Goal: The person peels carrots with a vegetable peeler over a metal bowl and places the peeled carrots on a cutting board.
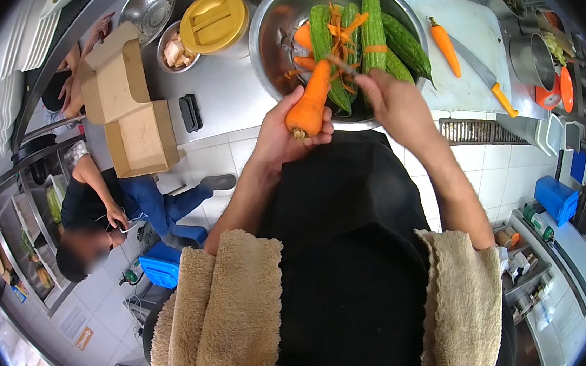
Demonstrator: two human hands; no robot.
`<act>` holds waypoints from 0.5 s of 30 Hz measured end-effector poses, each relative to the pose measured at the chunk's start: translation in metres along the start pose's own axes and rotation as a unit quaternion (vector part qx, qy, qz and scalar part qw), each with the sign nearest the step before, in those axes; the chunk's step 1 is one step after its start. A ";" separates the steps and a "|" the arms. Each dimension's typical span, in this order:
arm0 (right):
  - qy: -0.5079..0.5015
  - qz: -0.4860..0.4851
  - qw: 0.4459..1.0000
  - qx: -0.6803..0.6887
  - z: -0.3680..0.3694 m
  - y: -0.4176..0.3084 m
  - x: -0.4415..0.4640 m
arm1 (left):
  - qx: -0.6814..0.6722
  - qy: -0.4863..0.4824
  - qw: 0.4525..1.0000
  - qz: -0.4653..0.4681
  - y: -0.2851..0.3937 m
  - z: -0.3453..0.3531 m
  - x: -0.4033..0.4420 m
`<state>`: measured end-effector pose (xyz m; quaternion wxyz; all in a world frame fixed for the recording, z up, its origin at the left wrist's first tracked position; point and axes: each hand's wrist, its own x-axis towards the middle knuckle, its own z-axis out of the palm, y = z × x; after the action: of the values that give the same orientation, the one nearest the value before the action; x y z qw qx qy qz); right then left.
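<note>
My left hand [277, 126] is wrapped around an orange carrot [308, 107], stem end toward me and tip over the metal bowl [265, 48]. In my right hand [395, 107] is a slim peeler [342, 65], its working end at the carrot's tip; its handle is mostly hidden by my fingers. Inside the bowl lie several long green bumpy cucumbers [373, 28], with orange carrot peels [350, 25] draped over them. More carrot [304, 37] shows at the bowl's left side.
Right of the bowl, a white cutting board [477, 98] bears a carrot [445, 48] and a yellow-handled knife [485, 74]. To the left are a yellow-lidded container [213, 21], a cardboard box [143, 139] and a black case [190, 112]. A seated person [94, 195] is at lower left.
</note>
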<state>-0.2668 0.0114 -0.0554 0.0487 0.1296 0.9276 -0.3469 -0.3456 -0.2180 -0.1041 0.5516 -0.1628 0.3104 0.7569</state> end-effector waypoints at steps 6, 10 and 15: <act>-0.078 -0.110 0.988 0.077 0.001 -0.032 -0.028 | -0.042 -0.048 0.998 -0.009 -0.003 -0.022 0.012; -0.044 -0.143 0.988 0.038 0.011 -0.017 -0.024 | -0.083 -0.097 0.992 -0.004 -0.004 -0.007 0.008; 0.025 -0.074 0.992 -0.094 0.014 0.027 0.002 | -0.063 -0.158 0.985 -0.023 -0.007 -0.012 0.004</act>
<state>-0.2613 0.0217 -0.0833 0.0113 0.0639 0.9641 -0.2576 -0.3414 -0.2210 -0.1177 0.5996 -0.0825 0.1667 0.7784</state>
